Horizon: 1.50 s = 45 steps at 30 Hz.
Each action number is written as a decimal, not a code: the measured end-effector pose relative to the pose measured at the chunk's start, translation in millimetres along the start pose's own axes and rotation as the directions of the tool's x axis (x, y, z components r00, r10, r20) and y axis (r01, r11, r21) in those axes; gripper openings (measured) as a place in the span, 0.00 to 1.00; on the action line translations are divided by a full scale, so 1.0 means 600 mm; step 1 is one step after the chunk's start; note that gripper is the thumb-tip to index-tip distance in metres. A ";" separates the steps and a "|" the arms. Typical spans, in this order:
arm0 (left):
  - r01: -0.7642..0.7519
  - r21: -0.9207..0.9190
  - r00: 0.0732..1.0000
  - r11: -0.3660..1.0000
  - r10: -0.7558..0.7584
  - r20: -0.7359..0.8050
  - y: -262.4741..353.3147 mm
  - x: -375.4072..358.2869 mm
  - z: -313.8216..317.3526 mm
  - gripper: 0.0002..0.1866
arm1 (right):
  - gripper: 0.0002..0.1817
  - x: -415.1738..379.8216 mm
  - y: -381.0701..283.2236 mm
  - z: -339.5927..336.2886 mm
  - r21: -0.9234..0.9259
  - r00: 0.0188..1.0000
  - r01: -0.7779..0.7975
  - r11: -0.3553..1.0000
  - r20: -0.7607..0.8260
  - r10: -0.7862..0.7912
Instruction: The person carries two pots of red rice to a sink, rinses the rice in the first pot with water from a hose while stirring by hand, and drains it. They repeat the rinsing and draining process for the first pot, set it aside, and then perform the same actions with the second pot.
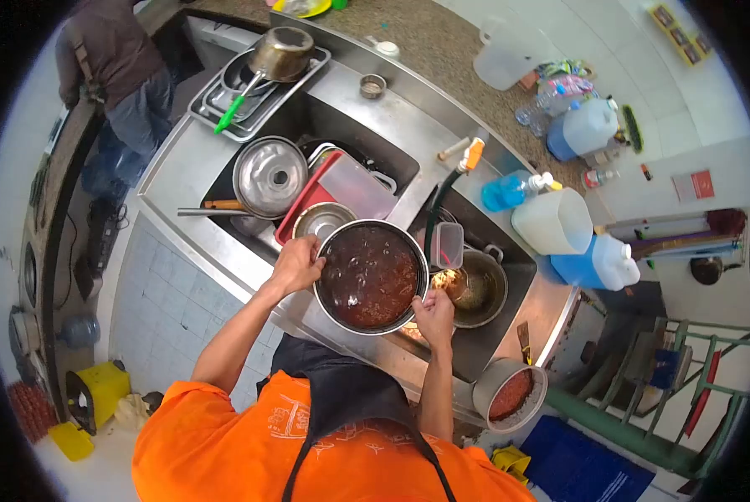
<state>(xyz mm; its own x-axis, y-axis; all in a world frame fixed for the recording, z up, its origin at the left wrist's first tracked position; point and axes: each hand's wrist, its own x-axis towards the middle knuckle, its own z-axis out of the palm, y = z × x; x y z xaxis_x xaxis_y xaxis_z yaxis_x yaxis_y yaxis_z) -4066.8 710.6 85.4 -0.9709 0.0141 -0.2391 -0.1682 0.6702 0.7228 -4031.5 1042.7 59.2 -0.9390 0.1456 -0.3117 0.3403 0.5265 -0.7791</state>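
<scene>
A round metal pot (pixel 367 331) of dark brown liquid (pixel 371 272), with bits at its lower side, is held over the divider between two sink basins. My left hand (pixel 298 266) is closed on its left rim, and my right hand (pixel 434 318) pinches the lower right rim. Just behind it in the left basin are a metal bowl (pixel 323 216), a red container with a clear lid (pixel 358 186) and a lidded pan (pixel 270 177). In the right basin, a large pot (pixel 485 289) and a clear plastic tub (pixel 448 245) lie near my right hand.
A hose tap (pixel 467 161) rises behind the basins. Bottles of blue liquid (pixel 509 192) and a white jug (pixel 552 222) line the right side. Trays with an upturned pot (pixel 281 54) sit at the back left. A bucket of reddish food (pixel 511 393) stands front right. Another person (pixel 124 75) is far left.
</scene>
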 end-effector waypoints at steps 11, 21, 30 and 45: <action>0.095 -0.183 0.994 0.979 -0.104 -0.037 -0.021 -0.028 -0.008 0.10 | 0.13 -0.018 -0.037 0.011 0.064 0.997 -0.019 0.998 0.079 0.014; 0.036 -0.247 0.982 0.968 -0.079 -0.169 -0.028 -0.034 0.015 0.09 | 0.14 0.004 -0.219 0.043 -0.254 0.937 0.350 0.902 0.094 -0.337; -0.024 -0.298 0.982 0.954 -0.033 -0.185 -0.060 -0.034 0.038 0.10 | 0.32 0.093 -0.170 0.181 -0.462 0.831 0.512 0.724 0.482 -0.279; 0.060 -0.350 0.989 0.935 -0.102 -0.103 -0.044 -0.038 0.015 0.10 | 0.26 0.117 -0.160 0.238 -0.434 0.817 0.379 0.817 0.571 -0.076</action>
<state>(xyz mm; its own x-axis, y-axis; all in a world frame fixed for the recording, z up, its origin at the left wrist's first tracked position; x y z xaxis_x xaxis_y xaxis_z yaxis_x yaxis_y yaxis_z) -4038.6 699.2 66.2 -0.9609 -0.1308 -0.2441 -0.2756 0.3676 0.8882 -4122.5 883.0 34.4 -0.7642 -0.3992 -0.5065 -0.0999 0.8492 -0.5186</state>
